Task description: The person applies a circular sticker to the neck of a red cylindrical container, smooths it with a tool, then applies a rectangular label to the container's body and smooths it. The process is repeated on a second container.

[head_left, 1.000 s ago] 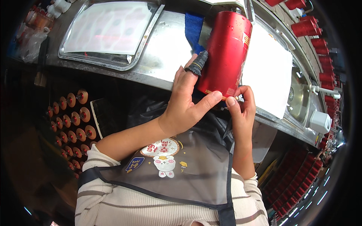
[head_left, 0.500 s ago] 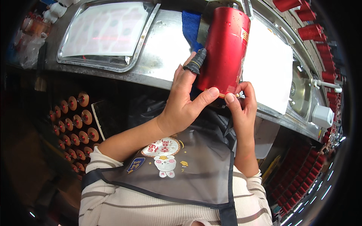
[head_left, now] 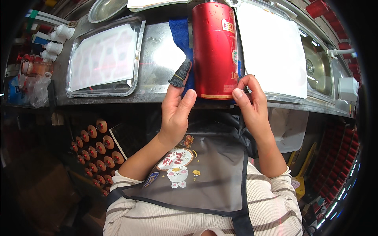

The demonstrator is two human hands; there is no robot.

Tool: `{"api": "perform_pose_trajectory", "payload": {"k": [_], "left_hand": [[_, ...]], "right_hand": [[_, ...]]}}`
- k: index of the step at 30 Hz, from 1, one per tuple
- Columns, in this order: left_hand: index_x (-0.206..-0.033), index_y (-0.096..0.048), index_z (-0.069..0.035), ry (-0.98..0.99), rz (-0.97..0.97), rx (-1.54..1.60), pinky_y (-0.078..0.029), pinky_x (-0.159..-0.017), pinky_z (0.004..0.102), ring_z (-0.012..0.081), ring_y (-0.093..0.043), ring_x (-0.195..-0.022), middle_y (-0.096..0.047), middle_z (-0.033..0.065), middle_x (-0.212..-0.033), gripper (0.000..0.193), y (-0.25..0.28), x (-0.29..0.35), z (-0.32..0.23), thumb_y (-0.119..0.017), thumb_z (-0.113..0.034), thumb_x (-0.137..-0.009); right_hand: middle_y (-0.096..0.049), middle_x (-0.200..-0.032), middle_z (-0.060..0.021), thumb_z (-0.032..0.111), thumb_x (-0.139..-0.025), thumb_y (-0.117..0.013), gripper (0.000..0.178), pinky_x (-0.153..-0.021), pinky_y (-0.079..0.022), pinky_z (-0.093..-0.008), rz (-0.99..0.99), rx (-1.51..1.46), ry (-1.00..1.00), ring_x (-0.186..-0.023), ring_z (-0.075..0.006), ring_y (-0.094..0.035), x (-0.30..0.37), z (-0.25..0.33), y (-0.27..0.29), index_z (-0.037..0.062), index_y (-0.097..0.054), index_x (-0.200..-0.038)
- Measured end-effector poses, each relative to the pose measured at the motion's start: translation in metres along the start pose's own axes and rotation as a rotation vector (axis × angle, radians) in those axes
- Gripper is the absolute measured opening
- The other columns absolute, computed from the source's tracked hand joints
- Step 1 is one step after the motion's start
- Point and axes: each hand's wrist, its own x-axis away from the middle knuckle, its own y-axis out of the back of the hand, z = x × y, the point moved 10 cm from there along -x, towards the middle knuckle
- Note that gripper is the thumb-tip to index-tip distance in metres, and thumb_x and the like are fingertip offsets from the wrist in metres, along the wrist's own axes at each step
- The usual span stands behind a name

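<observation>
A red metallic cylinder (head_left: 214, 51) with gold print and a gold band round its near end lies lengthwise over a blue cloth (head_left: 180, 37). My left hand (head_left: 175, 116) is at its lower left, thumb raised and fingers stretched. A dark ribbed finger cover (head_left: 181, 73) with a yellow band sits on one of its fingers. By the lower right edge of the cylinder, my right hand (head_left: 254, 100) has thumb and index finger brought together in a pinch. Whatever is between those fingertips, if anything, is too small to make out.
A metal tray (head_left: 136, 67) with a pale patterned sheet (head_left: 104, 59) lies left. White sheets (head_left: 273, 51) are stacked right, before a sink (head_left: 321, 67). White spools (head_left: 59, 33) stand at far left. Below the bench edge are several round wooden discs (head_left: 101, 126) and a pale bin (head_left: 289, 128).
The cylinder has turned, bringing more of its gold print into view, and it lies straighter. My left thumb has come off its near end, with that hand now at the left side.
</observation>
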Motion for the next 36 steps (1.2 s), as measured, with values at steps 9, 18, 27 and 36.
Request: {"api": "perform_pose_trajectory", "payload": {"k": [9, 18, 27, 36], "left_hand": [[-0.153, -0.036, 0.002, -0.160, 0.173, -0.274, -0.022, -0.119, 0.0482, 0.0303, -0.038, -0.146, -0.040, 0.0205, -0.156, 0.073, -0.008, -0.004, -0.024, -0.071, -0.014, -0.091], [-0.142, -0.052, 0.002, -0.591, 0.113, -1.089, -0.020, -0.115, 0.0658, 0.0463, -0.045, -0.139, -0.037, 0.0321, -0.155, 0.086, -0.044, -0.016, -0.047, -0.089, -0.020, -0.068], [-0.151, -0.036, 0.003, -0.336, 0.303, -1.010, -0.012, -0.118, 0.0648, 0.0424, -0.050, -0.134, -0.054, 0.0237, -0.144, 0.094, -0.016, -0.019, -0.015, -0.084, -0.035, -0.079], [-0.155, -0.034, -0.001, -0.080, 0.213, -0.296, -0.015, -0.122, 0.0459, 0.0294, -0.035, -0.143, -0.041, 0.0171, -0.153, 0.080, 0.003, -0.021, -0.002, -0.074, -0.030, -0.092]], "right_hand": [[-0.055, -0.089, 0.0013, 0.017, -0.095, -0.070, 0.020, -0.060, -0.038, -0.0167, 0.103, -0.169, -0.075, -0.070, -0.0007, -0.050, 0.005, -0.006, 0.006, 0.0045, -0.055, -0.095], [-0.057, -0.084, 0.0057, 0.011, -0.094, -0.071, 0.015, -0.058, -0.035, -0.0152, 0.100, -0.169, -0.089, -0.066, 0.0019, -0.047, 0.002, -0.019, 0.019, 0.0045, -0.058, -0.091], [-0.058, -0.081, 0.0045, 0.010, -0.092, -0.073, 0.016, -0.058, -0.038, -0.0154, 0.116, -0.106, -0.075, -0.067, 0.0014, -0.049, 0.005, 0.004, 0.016, 0.0044, -0.058, -0.088], [-0.057, -0.082, 0.0052, 0.012, -0.093, -0.069, 0.014, -0.062, -0.036, -0.0154, 0.140, -0.133, -0.095, -0.068, 0.0013, -0.047, 0.003, 0.001, 0.010, 0.0036, -0.059, -0.092]]}}
